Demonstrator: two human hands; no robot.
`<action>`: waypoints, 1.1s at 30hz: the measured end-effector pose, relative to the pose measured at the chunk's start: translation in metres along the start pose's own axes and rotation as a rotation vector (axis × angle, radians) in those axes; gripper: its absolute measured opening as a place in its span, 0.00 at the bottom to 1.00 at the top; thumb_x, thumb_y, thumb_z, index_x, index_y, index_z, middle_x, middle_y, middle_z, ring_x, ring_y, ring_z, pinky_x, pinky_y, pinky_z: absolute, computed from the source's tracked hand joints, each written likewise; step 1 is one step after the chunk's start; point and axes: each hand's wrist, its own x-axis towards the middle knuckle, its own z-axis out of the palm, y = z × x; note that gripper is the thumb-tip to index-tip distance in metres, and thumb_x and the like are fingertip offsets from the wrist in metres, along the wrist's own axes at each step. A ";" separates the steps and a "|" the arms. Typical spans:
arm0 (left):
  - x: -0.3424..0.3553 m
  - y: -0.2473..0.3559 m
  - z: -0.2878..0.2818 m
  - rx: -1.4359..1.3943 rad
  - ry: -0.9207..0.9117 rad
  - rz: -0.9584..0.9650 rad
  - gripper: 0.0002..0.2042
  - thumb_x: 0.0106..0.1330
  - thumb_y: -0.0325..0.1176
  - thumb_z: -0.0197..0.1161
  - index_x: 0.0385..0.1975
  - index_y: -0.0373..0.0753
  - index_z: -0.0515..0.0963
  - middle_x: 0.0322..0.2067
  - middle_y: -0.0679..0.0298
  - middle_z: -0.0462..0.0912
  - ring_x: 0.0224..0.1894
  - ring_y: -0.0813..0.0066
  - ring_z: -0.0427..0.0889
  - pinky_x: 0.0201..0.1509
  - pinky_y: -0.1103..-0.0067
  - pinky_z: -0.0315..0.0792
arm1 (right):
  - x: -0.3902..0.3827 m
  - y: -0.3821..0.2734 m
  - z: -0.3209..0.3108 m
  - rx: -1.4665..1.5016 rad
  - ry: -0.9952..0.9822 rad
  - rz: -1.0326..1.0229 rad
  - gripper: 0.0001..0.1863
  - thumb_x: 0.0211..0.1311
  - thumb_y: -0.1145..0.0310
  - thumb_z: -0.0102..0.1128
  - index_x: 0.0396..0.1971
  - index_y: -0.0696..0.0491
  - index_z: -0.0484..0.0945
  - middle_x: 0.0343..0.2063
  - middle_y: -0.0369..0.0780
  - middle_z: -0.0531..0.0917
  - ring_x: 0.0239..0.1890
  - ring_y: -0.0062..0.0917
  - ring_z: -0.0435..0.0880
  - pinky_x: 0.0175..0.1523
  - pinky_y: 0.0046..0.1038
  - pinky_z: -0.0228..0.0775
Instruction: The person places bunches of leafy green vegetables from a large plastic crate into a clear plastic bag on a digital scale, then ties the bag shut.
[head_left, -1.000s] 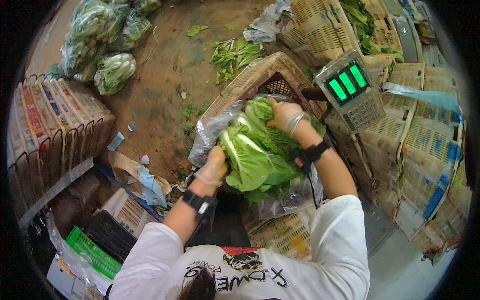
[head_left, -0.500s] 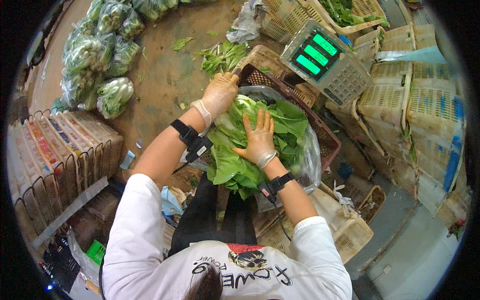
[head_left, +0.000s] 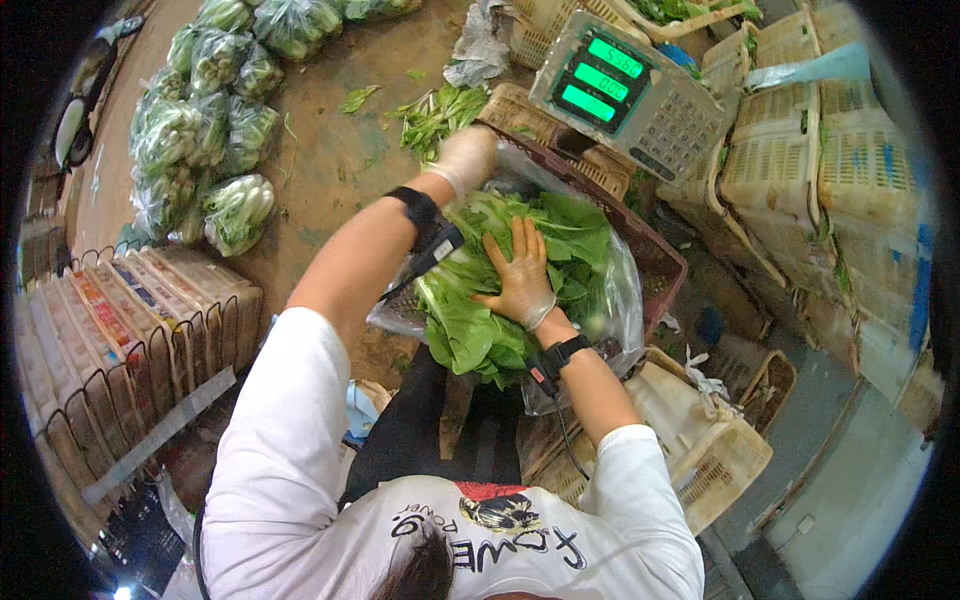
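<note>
Leafy green vegetables (head_left: 470,325) with pale stalks fill a clear plastic bag (head_left: 622,300), which lines a dark red-brown crate (head_left: 664,262) in front of me. My right hand (head_left: 522,275), in a thin clear glove, lies flat on the leaves with its fingers spread. My left hand (head_left: 468,160), also gloved, is at the crate's far left corner. It is blurred but looks closed, with the bag's edge stretching from it; its fingertips are hidden.
A scale (head_left: 630,95) with lit green displays stands beyond the crate. Bagged greens (head_left: 205,130) sit on the floor at far left, with loose greens (head_left: 440,115) nearer. Stacked crates (head_left: 140,340) stand at left, pale crates (head_left: 790,170) at right.
My left hand has moved slightly up and right, and the bag's far edge has risen beside it. The right hand stays on the leaves. The whole view has shifted a little.
</note>
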 end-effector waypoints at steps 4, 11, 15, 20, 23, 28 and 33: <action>-0.033 0.042 -0.074 -0.319 -0.115 -0.103 0.11 0.58 0.35 0.52 0.27 0.32 0.76 0.25 0.50 0.78 0.26 0.57 0.76 0.33 0.69 0.70 | -0.001 0.010 -0.007 0.058 -0.055 0.053 0.51 0.31 0.45 0.69 0.61 0.38 0.54 0.61 0.56 0.48 0.63 0.52 0.44 0.63 0.49 0.38; -0.058 0.054 -0.060 -0.382 0.116 -0.164 0.12 0.61 0.37 0.53 0.32 0.34 0.76 0.25 0.53 0.79 0.26 0.61 0.77 0.32 0.71 0.70 | 0.026 0.023 0.003 -0.025 -0.188 0.027 0.53 0.30 0.48 0.71 0.62 0.37 0.52 0.63 0.51 0.45 0.65 0.48 0.41 0.65 0.45 0.37; -0.126 0.083 -0.098 -0.163 0.097 0.696 0.30 0.41 0.23 0.67 0.49 0.37 0.66 0.49 0.51 0.69 0.52 0.50 0.67 0.54 0.66 0.63 | 0.011 0.027 0.002 0.008 -0.013 -0.014 0.52 0.30 0.44 0.69 0.61 0.38 0.55 0.62 0.52 0.47 0.64 0.48 0.44 0.65 0.45 0.37; -0.177 0.054 -0.015 0.395 -0.285 0.801 0.49 0.33 0.40 0.73 0.60 0.38 0.54 0.61 0.49 0.50 0.64 0.51 0.49 0.66 0.64 0.48 | -0.016 -0.002 -0.046 0.036 0.226 -0.048 0.31 0.41 0.70 0.59 0.51 0.59 0.66 0.55 0.52 0.62 0.61 0.43 0.55 0.64 0.41 0.47; -0.165 0.071 -0.004 0.552 -0.206 0.822 0.49 0.37 0.38 0.70 0.63 0.45 0.50 0.63 0.50 0.46 0.64 0.48 0.46 0.65 0.58 0.45 | -0.086 -0.024 -0.066 0.192 0.605 0.214 0.25 0.44 0.77 0.54 0.48 0.58 0.66 0.50 0.49 0.66 0.54 0.44 0.64 0.60 0.40 0.56; -0.149 0.097 0.006 0.774 -0.265 0.787 0.53 0.35 0.46 0.72 0.64 0.53 0.45 0.64 0.53 0.44 0.64 0.45 0.44 0.63 0.54 0.45 | -0.162 -0.036 -0.024 -0.104 -0.024 1.040 0.45 0.42 0.52 0.65 0.56 0.63 0.56 0.51 0.53 0.66 0.53 0.43 0.66 0.58 0.38 0.54; -0.133 0.122 0.014 0.777 -0.617 0.663 0.60 0.30 0.56 0.74 0.64 0.55 0.40 0.63 0.54 0.47 0.64 0.44 0.44 0.62 0.48 0.41 | -0.181 0.007 -0.056 0.199 -0.134 0.879 0.12 0.52 0.65 0.52 0.22 0.58 0.79 0.30 0.47 0.81 0.37 0.33 0.80 0.43 0.31 0.70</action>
